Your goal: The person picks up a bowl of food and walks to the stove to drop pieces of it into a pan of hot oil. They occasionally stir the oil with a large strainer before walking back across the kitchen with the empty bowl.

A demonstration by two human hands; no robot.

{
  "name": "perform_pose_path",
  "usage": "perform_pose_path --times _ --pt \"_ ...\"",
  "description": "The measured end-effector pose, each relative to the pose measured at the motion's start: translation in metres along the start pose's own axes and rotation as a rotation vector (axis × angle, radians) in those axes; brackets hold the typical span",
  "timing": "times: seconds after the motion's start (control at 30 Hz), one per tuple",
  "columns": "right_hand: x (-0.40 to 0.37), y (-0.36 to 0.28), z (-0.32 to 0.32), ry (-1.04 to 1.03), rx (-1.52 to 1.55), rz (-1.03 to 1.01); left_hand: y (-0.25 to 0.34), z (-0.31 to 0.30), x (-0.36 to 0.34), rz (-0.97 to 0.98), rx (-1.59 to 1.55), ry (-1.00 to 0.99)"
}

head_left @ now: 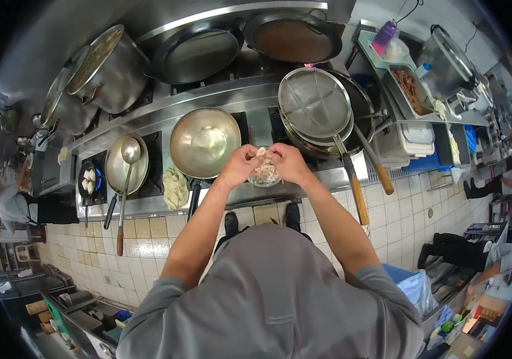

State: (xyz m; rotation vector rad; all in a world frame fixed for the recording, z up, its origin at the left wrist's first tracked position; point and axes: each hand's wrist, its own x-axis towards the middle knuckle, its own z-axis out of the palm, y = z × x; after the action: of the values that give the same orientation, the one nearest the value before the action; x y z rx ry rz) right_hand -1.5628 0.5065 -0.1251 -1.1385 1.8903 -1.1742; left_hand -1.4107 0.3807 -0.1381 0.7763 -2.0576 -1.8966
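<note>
Close together over a small clear bowl [263, 184] are my left hand [241, 163] and my right hand [287, 164]. The bowl holds pale, pinkish food pieces [265, 171] whose kind I cannot make out. Fingers and thumbs of both hands pinch some of this food just above the bowl. To the left of my left hand sits a wide steel wok [206, 142] on a burner, its dark handle pointing towards me. A round wire-mesh strainer [314, 99] lies over a pan beyond my right hand, with its wooden handle [358, 194] reaching over the counter edge.
A ladle [130, 151] rests in a smaller pan at left, near a crumpled cloth [175, 188]. A small pan [88, 180] with white pieces stands over a blue flame. Large pots [115, 78] and dark woks [196, 57] line the back. Other people [483, 254] stand at both sides.
</note>
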Motion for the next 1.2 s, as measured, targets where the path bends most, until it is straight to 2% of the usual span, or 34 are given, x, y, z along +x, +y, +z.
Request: perform_pose_path --times 0.03,0.17,0.23,0.27,0.33,0.47,0.53,0.57,0.63,0.67,0.73,0.87,0.93,1.0,1.07,1.17,1.2 --pt "-0.002 0.001 0.002 0.009 0.091 0.09 0.0 -0.001 0.0 -0.044 -0.23 -0.03" --pt "-0.004 0.004 0.012 -0.014 0.303 0.103 0.007 0.003 -0.005 -0.126 -0.331 0.002" --pt "-0.006 -0.005 0.018 0.214 0.243 -0.101 0.011 0.002 -0.006 -0.131 -0.297 0.007" --pt "-0.007 -0.011 0.013 0.214 0.244 -0.103 0.011 0.003 -0.006 -0.13 -0.295 0.007" --pt "-0.01 -0.019 0.003 0.068 0.057 -0.106 0.013 0.005 -0.006 -0.079 -0.166 0.027" --pt "-0.009 -0.02 0.005 0.068 0.045 -0.049 0.019 0.001 -0.006 -0.081 -0.053 0.018" --pt "-0.003 -0.01 0.013 0.195 0.01 -0.045 0.023 0.002 -0.007 -0.051 0.087 0.009" --pt "-0.001 -0.005 0.017 0.195 0.011 -0.044 0.025 0.004 -0.007 -0.052 0.088 0.008" --pt "0.003 0.0 0.022 0.239 0.325 0.089 0.027 0.009 -0.009 -0.088 -0.025 0.038" --pt "0.005 0.001 0.023 0.24 0.325 0.091 0.025 0.009 -0.011 -0.088 -0.025 0.036" --pt "0.007 0.002 0.026 0.266 0.532 0.173 0.02 0.008 -0.015 -0.079 -0.061 0.042" --pt "0.012 0.012 0.032 0.303 0.548 0.217 0.014 0.009 -0.027 -0.063 -0.052 0.043" --pt "0.017 0.022 0.028 0.415 0.726 0.148 0.011 0.008 -0.032 -0.039 -0.218 0.108" --pt "0.014 0.022 0.007 0.36 0.788 0.183 0.014 0.003 -0.031 -0.016 -0.199 0.159" --pt "0.011 0.026 -0.006 0.194 0.893 0.165 0.025 0.001 -0.031 0.007 -0.182 0.216" --pt "0.005 0.015 -0.011 0.081 0.81 0.116 0.034 0.01 -0.017 -0.036 -0.272 0.246" --pt "0.003 0.009 -0.011 0.036 0.761 0.095 0.033 0.014 -0.011 0.011 -0.204 0.189"
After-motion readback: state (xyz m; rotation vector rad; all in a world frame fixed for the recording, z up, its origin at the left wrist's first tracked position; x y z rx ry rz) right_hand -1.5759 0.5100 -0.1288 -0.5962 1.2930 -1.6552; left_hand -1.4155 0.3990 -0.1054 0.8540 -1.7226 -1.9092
